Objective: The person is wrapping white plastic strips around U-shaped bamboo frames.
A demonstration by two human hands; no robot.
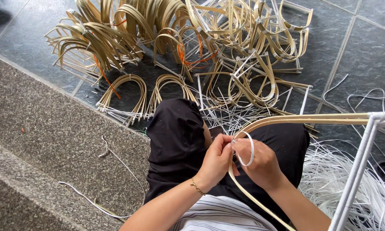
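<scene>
1. Bamboo, bent into an arch, makes up the frame (261,122) in hand; its curved strips run from the hands out to the right edge and down past the lap, where the lower end is cut off by the bottom of the view.
2. Left hand (216,160) is closed, fingers pinched against the bend of the frame where the strips meet; a thin bracelet (196,187) sits at the wrist.
3. Right hand (263,164) is curled shut just beside it, touching the left, with a white strip (251,149) looped over its fingers.
4. Exactly how the strip is wound at the pinch point is hidden by the fingertips.
5. White-wrapped bar (357,171) crosses the frame's right end and runs off the bottom edge.
6. Finished arches lie in a pile (179,38) on the dark tiled floor (363,55) ahead, cut off at the top.
7. Loose white strips (333,175) spread to the right, partly behind the arm.
8. Grey stone step (43,141) lies to the left.
</scene>
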